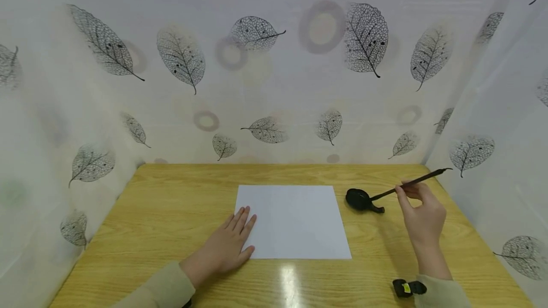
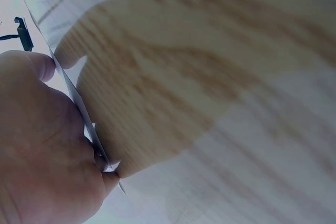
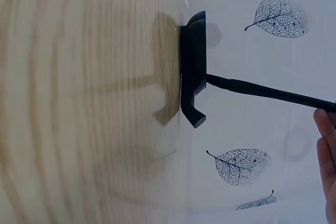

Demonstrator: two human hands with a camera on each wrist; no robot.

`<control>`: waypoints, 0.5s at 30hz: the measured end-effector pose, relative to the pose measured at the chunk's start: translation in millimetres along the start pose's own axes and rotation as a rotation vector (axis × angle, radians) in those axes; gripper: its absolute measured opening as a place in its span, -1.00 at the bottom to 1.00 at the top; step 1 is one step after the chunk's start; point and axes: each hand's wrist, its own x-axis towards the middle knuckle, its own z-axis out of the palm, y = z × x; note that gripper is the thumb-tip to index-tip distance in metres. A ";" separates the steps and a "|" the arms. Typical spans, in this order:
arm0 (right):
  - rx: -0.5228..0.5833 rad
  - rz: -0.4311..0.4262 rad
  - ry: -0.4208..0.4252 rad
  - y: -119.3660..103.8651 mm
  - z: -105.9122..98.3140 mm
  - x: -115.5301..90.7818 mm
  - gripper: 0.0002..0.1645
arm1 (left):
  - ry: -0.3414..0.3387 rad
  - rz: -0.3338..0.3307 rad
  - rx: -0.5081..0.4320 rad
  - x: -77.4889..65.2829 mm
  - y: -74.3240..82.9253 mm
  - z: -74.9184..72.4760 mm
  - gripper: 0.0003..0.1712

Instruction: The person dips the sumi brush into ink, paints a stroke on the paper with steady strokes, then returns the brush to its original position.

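A sheet of white paper (image 1: 295,222) lies on the table, and my left hand (image 1: 229,241) rests on its left edge with the fingers straight and slightly spread. To the right of the sheet sits a small black ink dish (image 1: 357,198) with a short curved handle. My right hand (image 1: 424,220) pinches a dark writing brush (image 1: 428,176) partway along its shaft. The brush slants, its tip end low at the dish's rim and its thin looped end up to the right. In the right wrist view the brush (image 3: 273,93) meets the far side of the dish (image 3: 192,51).
The wood-grain table (image 1: 171,203) has a pale curtain (image 1: 274,84) printed with leaves behind it and at both sides. A black strapped device (image 1: 406,288) is at the right wrist, beside the sleeve (image 1: 441,293).
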 end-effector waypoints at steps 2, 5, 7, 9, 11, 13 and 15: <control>-0.005 -0.002 0.001 1.5 -0.7 -0.5 -0.76 | 0.000 0.001 0.004 0.3 -0.1 0.2 -0.10; -0.011 0.001 -0.003 2.7 -1.9 -0.9 -0.76 | 0.003 0.002 0.004 0.6 0.2 -0.4 -0.11; -0.016 0.003 -0.009 2.7 -2.9 -1.1 -0.76 | 0.004 0.001 0.002 0.4 0.6 -1.4 -0.11; -0.024 0.009 -0.014 2.4 -4.2 -1.4 -0.76 | 0.006 0.000 -0.003 0.3 1.1 -2.7 -0.11; -0.035 0.015 -0.017 1.9 -5.7 -1.7 -0.76 | 0.005 0.001 -0.007 -0.1 1.6 -3.6 -0.11; -0.046 0.021 -0.017 1.4 -7.5 -2.1 -0.76 | 0.005 0.001 -0.009 -0.5 2.0 -4.3 -0.11; -0.053 0.018 -0.016 0.8 -9.4 -2.1 -0.76 | 0.004 0.002 -0.011 -0.5 2.2 -4.5 -0.11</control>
